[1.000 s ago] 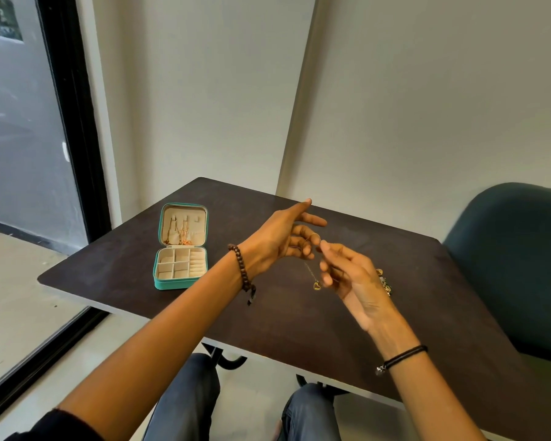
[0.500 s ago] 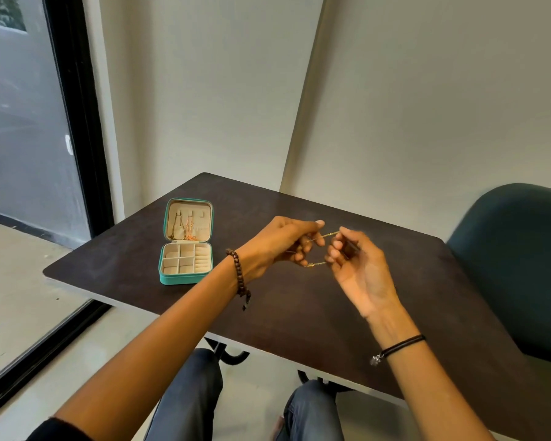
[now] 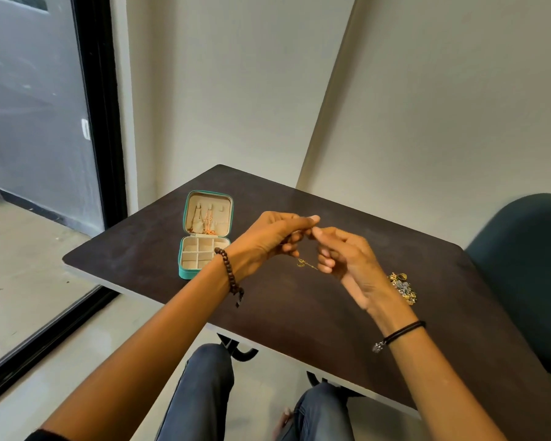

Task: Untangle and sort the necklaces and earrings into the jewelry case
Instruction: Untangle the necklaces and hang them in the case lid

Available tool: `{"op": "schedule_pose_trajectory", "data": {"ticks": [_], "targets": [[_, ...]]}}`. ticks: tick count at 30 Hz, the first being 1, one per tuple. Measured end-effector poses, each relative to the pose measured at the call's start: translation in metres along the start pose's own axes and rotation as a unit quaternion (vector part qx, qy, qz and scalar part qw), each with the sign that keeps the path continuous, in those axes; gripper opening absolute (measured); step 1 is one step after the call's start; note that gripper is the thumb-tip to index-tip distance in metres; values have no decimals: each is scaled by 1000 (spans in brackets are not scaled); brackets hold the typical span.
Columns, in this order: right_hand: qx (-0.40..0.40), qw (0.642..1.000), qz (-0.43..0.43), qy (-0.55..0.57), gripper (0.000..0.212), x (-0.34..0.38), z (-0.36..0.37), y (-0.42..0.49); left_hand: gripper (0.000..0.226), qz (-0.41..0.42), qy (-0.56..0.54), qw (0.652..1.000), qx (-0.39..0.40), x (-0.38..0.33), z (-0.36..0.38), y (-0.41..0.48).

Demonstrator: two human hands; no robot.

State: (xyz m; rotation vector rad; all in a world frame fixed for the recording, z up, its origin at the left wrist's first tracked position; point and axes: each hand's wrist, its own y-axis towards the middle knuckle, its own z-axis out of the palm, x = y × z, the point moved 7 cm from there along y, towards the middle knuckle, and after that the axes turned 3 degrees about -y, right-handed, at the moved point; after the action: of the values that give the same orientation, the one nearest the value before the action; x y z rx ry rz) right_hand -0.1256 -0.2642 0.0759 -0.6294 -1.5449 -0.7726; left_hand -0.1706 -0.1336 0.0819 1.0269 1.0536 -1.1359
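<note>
Above the middle of the dark brown matte tabletop (image 3: 299,316), both hands are raised, fingertips nearly meeting. The left hand (image 3: 268,240) has its fingers curled, thumb and forefinger pinched on the thin gold chain necklace (image 3: 305,264). The right hand (image 3: 344,256) is also curled, pinching the same chain from the other side. The chain is too fine to trace at the fingertips; its small gold pendant part hangs in the gap below the two hands, off the table. The small square teal jewelry case (image 3: 185,272) sits open on the table's left part, just beside the left wrist, with a beige gridded tray; the upright lid holds a few chains already hung, details too small to tell. A tangled heap of gold and silver jewelry (image 3: 403,288) lies on the table just behind the right wrist, well apart from the case. There is a brown wooden bead bracelet (image 3: 229,272) on the left wrist and a black cord bracelet (image 3: 401,332) on the right. A dark teal padded chair (image 3: 528,265) stands at the table's right side.
</note>
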Motion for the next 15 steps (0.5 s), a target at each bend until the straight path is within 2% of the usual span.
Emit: {"op": "schedule_pose_trajectory", "data": {"ticks": [4,10,15], "targets": [[-6,997,-33,-67,22,2,12,12,28,4,-11,1000,-19,5,-23,-2],[22,997,-34,-58,14,1,42,39,27,6,-33,998,-53,13,-58,-5],[45,996,-45,-59,15,10,67,66,29,46,-1,993,-106,3,-95,-7]]}}
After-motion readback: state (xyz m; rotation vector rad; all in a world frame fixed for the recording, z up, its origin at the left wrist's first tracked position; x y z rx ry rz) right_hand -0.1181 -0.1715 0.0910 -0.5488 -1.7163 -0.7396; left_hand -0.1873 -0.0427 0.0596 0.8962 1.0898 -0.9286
